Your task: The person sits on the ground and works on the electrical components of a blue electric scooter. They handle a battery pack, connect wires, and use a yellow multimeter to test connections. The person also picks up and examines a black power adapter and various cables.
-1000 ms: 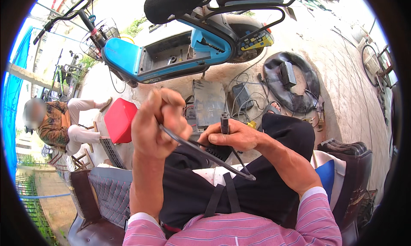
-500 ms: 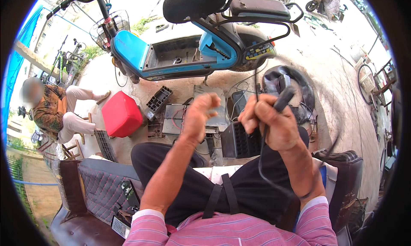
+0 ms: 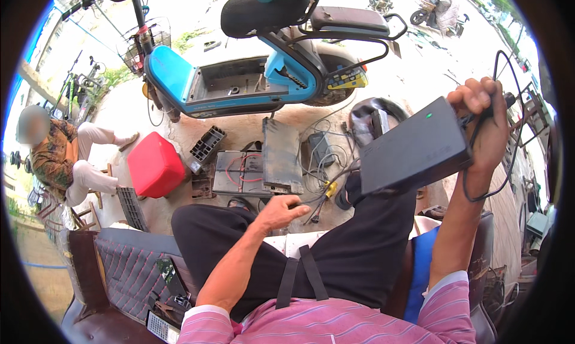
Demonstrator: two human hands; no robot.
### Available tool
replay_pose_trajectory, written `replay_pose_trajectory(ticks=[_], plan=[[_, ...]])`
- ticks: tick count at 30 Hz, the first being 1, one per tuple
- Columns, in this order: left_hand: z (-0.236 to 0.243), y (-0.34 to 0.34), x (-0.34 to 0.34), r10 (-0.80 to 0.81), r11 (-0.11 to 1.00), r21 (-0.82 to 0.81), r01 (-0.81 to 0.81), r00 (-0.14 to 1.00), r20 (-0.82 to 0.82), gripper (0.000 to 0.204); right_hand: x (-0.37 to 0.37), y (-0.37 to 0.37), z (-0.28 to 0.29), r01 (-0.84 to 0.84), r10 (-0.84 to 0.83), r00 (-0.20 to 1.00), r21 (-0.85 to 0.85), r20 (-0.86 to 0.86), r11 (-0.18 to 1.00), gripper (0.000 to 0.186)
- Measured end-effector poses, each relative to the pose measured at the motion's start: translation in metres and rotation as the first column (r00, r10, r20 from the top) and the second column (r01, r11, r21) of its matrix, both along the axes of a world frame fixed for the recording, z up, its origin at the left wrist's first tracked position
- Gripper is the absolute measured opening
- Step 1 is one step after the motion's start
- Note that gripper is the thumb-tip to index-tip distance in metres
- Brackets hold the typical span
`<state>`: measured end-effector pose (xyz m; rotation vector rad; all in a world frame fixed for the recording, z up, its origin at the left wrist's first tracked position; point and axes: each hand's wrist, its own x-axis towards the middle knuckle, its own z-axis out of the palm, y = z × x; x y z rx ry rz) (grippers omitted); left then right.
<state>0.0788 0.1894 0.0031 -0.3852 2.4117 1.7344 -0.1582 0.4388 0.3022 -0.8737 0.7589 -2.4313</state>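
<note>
My right hand [image 3: 488, 113] is raised at the right, its fingers curled around the end of a black box-shaped charger [image 3: 413, 149] and its cord. A small green light shows on the charger's top face. The black cord [image 3: 520, 143] loops beyond my wrist. My left hand [image 3: 280, 213] hovers over my lap, its thumb and fingers stretched out, beside tangled cables with a yellow connector [image 3: 330, 190]. I see nothing in it.
A blue electric scooter [image 3: 233, 86] with its floor compartment uncovered stands ahead. On the ground lie a battery pack [image 3: 230, 179], a long grey box [image 3: 281, 158], a red stool [image 3: 156, 164] and a black adapter [image 3: 320, 146]. A person [image 3: 54, 158] sits at the left.
My right hand has moved up and right, lifting the charger from near my knees. My left hand has dropped lower, toward my lap. The view has shifted slightly.
</note>
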Motion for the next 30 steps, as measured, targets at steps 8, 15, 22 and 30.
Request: replay_pose_trajectory(ticks=[8, 15, 22, 30], plan=[[0.118, -0.043, 0.000, 0.520, 0.778, 0.541, -0.320, 0.811, -0.268, 0.033, 0.013, -0.011, -0.072, 0.183, -0.210, 0.972, 0.218, 0.104, 0.959, 0.030], [0.228, -0.009, -0.036, 0.375, 0.378, 0.925, 0.038, 0.907, -0.191, 0.038, 0.048, -0.031, -0.145, 0.145, -0.150, 0.989, 0.399, -0.020, 0.905, 0.030], [0.230, 0.025, -0.067, 0.423, 0.016, 0.994, 0.112, 0.900, -0.108, 0.053, 0.103, -0.073, -0.187, 0.331, -0.187, 0.915, 0.400, -0.358, 0.855, 0.013], [0.224, 0.065, -0.090, 0.405, 0.217, 0.972, 0.093, 0.897, -0.176, 0.046, 0.171, -0.063, -0.199, 0.134, -0.120, 0.990, 0.250, -0.072, 0.959, 0.018]])
